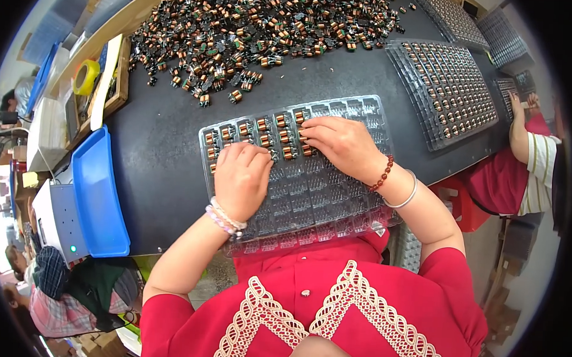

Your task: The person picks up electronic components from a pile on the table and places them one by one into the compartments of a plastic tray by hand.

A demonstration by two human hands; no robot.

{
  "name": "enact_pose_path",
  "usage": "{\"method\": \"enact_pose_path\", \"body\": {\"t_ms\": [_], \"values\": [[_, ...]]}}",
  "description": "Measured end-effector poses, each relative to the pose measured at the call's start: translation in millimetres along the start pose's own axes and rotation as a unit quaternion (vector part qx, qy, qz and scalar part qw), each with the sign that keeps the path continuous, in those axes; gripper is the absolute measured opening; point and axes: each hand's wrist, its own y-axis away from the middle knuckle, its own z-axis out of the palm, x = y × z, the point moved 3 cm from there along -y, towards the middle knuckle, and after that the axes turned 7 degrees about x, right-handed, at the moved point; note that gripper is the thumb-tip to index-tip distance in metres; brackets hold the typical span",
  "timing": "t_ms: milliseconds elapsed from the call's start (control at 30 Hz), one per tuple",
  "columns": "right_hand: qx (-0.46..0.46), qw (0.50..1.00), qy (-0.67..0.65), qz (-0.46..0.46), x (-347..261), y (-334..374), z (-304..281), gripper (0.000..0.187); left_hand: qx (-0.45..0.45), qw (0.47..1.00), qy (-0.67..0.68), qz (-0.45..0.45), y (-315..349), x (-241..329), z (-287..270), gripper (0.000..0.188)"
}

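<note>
A clear plastic tray (297, 207) with moulded pockets lies in front of me, its near edge close to my red top. Small copper-wound coils (264, 125) with black ends fill the far left and middle pockets. My left hand (240, 180) rests over the left part of the tray, fingers curled down together among the coils; its fingertips are partly hidden. My right hand (342, 146) reaches in from the right, its fingers closed at a copper coil at the end of the filled columns. The near and far-right pockets hold no coils.
A large heap of loose coils (240, 38) covers the far side of the black table (166, 174). Stacked filled trays (450, 90) stand at the right. On the left are a blue tray (99, 194) and yellow tape (86, 77). Another person's arm (519, 133) is at far right.
</note>
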Motion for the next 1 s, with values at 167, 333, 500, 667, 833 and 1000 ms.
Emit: {"method": "enact_pose_path", "body": {"t_ms": [167,333,500,667,833,1000], "values": [[0.007,1.0,0.012,0.003,0.6,3.5,4.0,0.016,-0.025,0.994,-0.104,0.019,1.4,19.2,5.0,0.008],[0.015,1.0,0.022,-0.012,3.0,6.0,2.6,0.014,-0.08,0.996,-0.008,-0.022,-20.6,-16.1,-7.5,0.013],[0.01,1.0,0.006,-0.028,-15.4,-0.8,-9.5,0.016,-0.008,0.982,-0.124,-0.141,-56.7,-86.4,22.4,0.035],[-0.002,1.0,-0.007,-0.026,-24.8,26.0,-15.3,0.018,-0.044,0.983,-0.101,-0.146,-61.1,-87.3,26.5,0.036],[-0.009,0.999,-0.028,-0.015,-22.2,34.1,-9.5,0.016,0.045,0.964,0.165,-0.205,-48.8,-85.3,4.9,0.026],[-0.059,0.995,0.061,-0.048,-32.8,38.0,-10.1,0.013,0.002,0.917,0.21,-0.34,-23.0,-86.9,-20.3,0.013]]}}
